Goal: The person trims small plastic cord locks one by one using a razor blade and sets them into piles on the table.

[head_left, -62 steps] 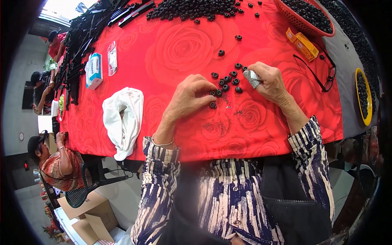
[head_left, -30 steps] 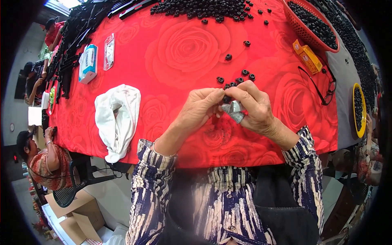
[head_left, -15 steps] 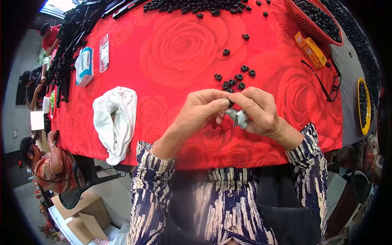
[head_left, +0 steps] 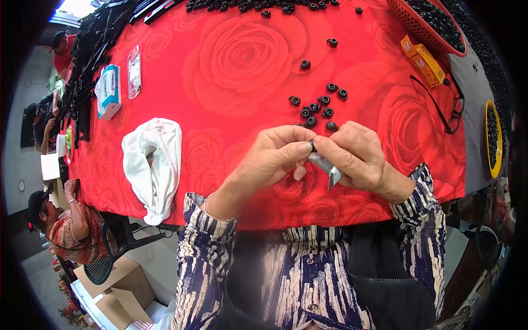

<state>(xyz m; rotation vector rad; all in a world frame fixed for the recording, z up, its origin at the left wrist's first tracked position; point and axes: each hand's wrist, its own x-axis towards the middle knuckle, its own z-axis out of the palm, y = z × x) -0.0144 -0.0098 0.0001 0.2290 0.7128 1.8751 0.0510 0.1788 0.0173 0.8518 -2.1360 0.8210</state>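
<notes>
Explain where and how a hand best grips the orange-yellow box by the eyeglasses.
Probably across the middle of the orange-yellow box, on its two long sides, coming from above and the left. It lies slanted and is narrow across; a flap sticks out at its far-left end, likely a weak grip, and the eyeglasses lie close on its near side.

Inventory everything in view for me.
Left-side cloth, crumpled: one, white, left
Rose-patterned tablecloth: one, red, centre
Small round parts: many, black, centre and top
Shiny metal piece: one, silver, centre
Tissue box: one, blue-white, upper left
Plastic pack: one, clear, beside tissue box
Long thin strips: many, black, upper left
Carton: one, orange-yellow, upper right
Eyeglasses: one pair, black, below carton
Mesh basket: one, red, top right
Oval dish: one, yellow, far right
Cardboard box: one, brown, lower left
People: three, left edge
Left hand, right hand: two, bare, centre
</notes>
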